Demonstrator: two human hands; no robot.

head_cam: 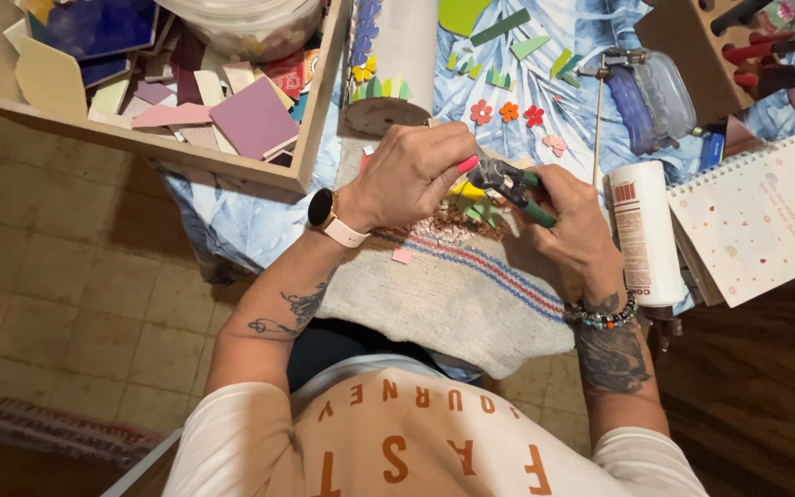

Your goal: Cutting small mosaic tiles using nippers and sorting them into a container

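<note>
Nippers clenched in right hand, jaws on pink tile bit pinched by left hand. Cutting step; next squeeze likely needs steady alignment above chips.

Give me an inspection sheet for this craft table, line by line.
Surface: table under blue leaf-print cloth; beige woven towel at the front edge.
Job's things: green-handled nippers in right hand; small pink piece pinched by left hand.
Clutter: wooden tray of tile pieces, white bottle, spiral notebook, small tile flowers.
Grippers: both hands busy.
Cables: nothing seen.
Surroundings: tiled floor.
</note>
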